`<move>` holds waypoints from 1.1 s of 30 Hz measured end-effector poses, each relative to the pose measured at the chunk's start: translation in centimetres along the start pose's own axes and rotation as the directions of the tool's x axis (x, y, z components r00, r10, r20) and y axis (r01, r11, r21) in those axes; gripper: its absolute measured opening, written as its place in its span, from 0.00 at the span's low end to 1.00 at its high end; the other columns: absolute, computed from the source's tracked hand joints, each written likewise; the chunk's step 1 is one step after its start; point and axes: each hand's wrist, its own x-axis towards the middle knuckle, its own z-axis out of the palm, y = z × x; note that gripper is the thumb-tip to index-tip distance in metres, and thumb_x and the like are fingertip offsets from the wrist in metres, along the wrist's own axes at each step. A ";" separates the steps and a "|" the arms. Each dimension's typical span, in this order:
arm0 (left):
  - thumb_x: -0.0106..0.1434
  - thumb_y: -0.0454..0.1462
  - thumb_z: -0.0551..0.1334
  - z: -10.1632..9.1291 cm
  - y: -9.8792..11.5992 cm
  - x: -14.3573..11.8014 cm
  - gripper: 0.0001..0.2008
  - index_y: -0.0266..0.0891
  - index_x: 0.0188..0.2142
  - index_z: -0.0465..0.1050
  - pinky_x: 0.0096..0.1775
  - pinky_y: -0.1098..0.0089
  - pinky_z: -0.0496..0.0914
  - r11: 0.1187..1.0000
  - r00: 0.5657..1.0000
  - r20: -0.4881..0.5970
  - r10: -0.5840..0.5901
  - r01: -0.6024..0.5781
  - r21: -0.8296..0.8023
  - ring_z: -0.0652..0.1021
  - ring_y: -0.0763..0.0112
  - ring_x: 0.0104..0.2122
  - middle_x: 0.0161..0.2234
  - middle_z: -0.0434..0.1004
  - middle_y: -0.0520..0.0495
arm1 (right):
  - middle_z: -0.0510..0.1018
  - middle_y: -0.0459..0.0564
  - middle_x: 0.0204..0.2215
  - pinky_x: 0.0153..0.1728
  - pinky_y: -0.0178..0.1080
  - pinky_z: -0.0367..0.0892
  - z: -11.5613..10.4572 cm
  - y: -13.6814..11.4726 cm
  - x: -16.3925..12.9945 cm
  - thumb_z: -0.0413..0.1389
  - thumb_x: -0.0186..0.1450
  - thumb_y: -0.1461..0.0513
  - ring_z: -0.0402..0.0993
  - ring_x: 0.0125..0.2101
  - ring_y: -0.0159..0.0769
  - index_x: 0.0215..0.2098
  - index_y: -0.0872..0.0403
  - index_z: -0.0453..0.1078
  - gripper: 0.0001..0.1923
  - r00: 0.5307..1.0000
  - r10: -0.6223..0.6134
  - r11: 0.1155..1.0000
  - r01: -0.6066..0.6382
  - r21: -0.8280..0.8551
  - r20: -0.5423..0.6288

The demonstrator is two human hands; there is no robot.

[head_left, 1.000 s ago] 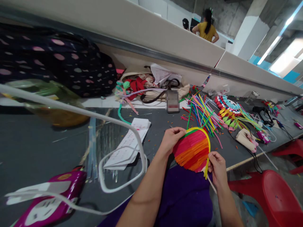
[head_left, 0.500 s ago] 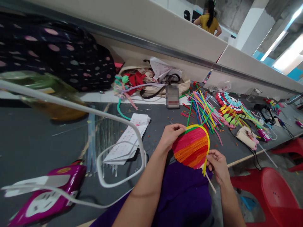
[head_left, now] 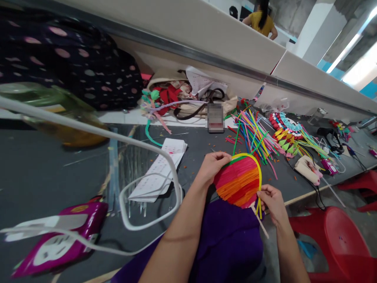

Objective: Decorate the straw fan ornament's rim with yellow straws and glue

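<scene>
A small round fan point(head_left: 238, 182), striped pink, orange and red, is held over my lap, its thin wooden stick point(head_left: 260, 223) pointing down to the right. My left hand point(head_left: 217, 164) pinches its upper left edge, where a green strip shows on the rim. A yellow pipe cleaner point(head_left: 257, 164) bends around the top and right edge. My right hand point(head_left: 271, 198) pinches that pipe cleaner low on the right side, with its loose end hanging beside the stick. Just behind the fan lies a pile of colored pipe cleaners point(head_left: 255, 133).
A folded white paper point(head_left: 160, 169) and a purple tissue pack point(head_left: 64, 236) lie left on the grey table. A white cable point(head_left: 123, 142) loops across the foreground. A beaded craft piece point(head_left: 285, 127) is farther right. A red stool point(head_left: 343, 237) stands right, and a person point(head_left: 260, 23) is beyond the partition.
My right hand has shifted slightly, and the yellow pipe cleaner's lower end now hangs farther right, away from the fan's base. My left hand keeps its hold on the rim.
</scene>
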 end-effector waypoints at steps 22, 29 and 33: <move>0.42 0.40 0.68 0.0 -0.2 0.0 0.08 0.36 0.20 0.76 0.26 0.74 0.61 1.000 1.000 0.006 -0.013 0.013 -0.021 0.69 0.75 0.20 0.19 0.75 0.52 | 0.72 0.40 0.12 0.11 0.26 0.50 1.0 1.0 -0.3 0.63 0.57 0.54 0.57 0.09 0.22 0.28 0.55 0.67 0.14 0.994 -0.087 0.996 0.086 -0.014 -0.059; 0.42 0.40 0.69 -0.1 -0.3 0.1 0.08 0.37 0.20 0.77 0.26 0.73 0.62 1.000 1.000 0.005 0.008 -0.008 -0.007 0.70 0.74 0.21 0.20 0.75 0.51 | 0.73 0.42 0.12 0.11 0.27 0.55 1.4 1.5 -0.5 0.61 0.58 0.49 0.62 0.09 0.24 0.28 0.56 0.68 0.18 0.985 -0.112 0.994 0.110 -0.022 -0.128; 0.42 0.40 0.69 -0.1 -0.3 0.1 0.08 0.36 0.20 0.76 0.26 0.74 0.62 1.000 1.000 0.005 0.013 -0.013 -0.006 0.69 0.74 0.21 0.20 0.75 0.51 | 0.72 0.41 0.12 0.11 0.26 0.54 1.5 1.8 -0.3 0.60 0.59 0.49 0.60 0.08 0.23 0.29 0.56 0.68 0.18 0.979 -0.139 0.990 0.134 -0.039 -0.147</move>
